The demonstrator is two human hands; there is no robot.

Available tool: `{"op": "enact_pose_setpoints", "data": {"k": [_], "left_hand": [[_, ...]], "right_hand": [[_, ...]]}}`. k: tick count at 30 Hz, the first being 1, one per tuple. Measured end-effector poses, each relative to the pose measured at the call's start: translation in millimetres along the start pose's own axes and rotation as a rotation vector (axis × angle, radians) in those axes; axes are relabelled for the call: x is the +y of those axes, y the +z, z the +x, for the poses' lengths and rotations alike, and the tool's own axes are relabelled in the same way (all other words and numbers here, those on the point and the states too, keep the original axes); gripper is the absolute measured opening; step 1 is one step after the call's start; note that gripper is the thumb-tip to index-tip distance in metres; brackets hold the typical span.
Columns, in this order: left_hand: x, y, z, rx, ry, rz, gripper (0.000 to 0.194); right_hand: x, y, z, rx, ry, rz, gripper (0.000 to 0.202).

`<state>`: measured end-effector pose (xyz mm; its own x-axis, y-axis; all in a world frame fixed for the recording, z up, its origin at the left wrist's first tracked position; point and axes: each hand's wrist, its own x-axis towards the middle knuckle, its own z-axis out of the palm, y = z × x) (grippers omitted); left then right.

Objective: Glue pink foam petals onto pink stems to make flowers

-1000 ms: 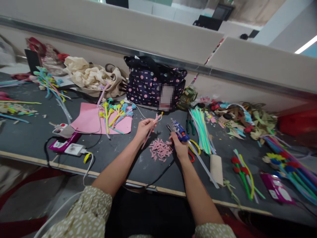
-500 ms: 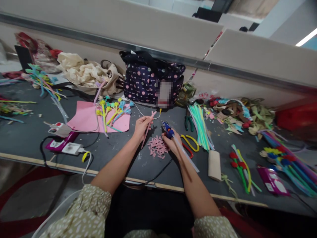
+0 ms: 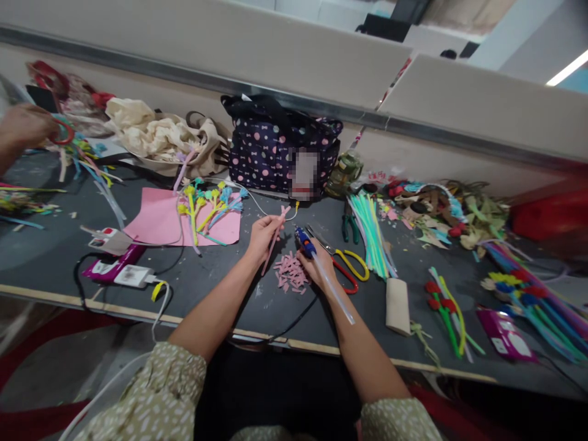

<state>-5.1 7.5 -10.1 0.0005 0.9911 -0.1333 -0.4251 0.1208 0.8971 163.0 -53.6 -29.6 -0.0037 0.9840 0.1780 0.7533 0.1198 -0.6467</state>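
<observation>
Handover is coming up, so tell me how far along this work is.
Looks done: the yellow, green and blue stemmed pieces on the pink sheet. In hand: a pink strip in the left hand, seemingly just begun at its top, and a blue glue gun in the right hand. Probably left: the loose pink bits, still piled between the hands.

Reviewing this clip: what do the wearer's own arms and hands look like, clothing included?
Both hands, left and right, are bare, without gloves. The forearms are uncovered too. The sleeves are loose, olive-green with small whitish blotches, and end around the elbows. No watch or bracelet shows.
</observation>
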Motion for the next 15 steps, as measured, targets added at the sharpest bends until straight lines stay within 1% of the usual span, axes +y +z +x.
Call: {"op": "enact_pose_setpoints", "data": {"k": [3, 5, 8, 11, 13, 15], "left_hand": [[1.2, 1.1, -1.7, -0.022, -0.017, -0.008, 0.030], [1.9, 1.7, -2.7, -0.037, -0.026, -0.018, 0.030], [2.8, 2.1, -3.1, -0.037, -0.025, -0.033, 0.029], [3.1, 1.9, -2.5, -0.026, -0.012, -0.041, 0.029], [2.8, 1.4, -1.8, -0.024, -0.008, -0.043, 0.030], [2.0, 0.6, -1.2, -0.023, -0.005, -0.045, 0.030]], "right_hand": [[2.0, -2.1, 0.5, 0.054, 0.068, 0.072, 0.015], [3.2, -3.7, 0.7, 0.068, 0.086, 0.118, 0.017], [3.2, -4.8, 0.6, 0.007, 0.041, 0.145, 0.015], [0.8, -3.9, 0.1, -0.070, -0.015, 0.104, 0.015], [-0.8, -2.9, -0.3, -0.086, -0.016, 0.055, 0.012], [-1.0, -2.3, -0.7, -0.074, -0.007, 0.034, 0.010]]}}
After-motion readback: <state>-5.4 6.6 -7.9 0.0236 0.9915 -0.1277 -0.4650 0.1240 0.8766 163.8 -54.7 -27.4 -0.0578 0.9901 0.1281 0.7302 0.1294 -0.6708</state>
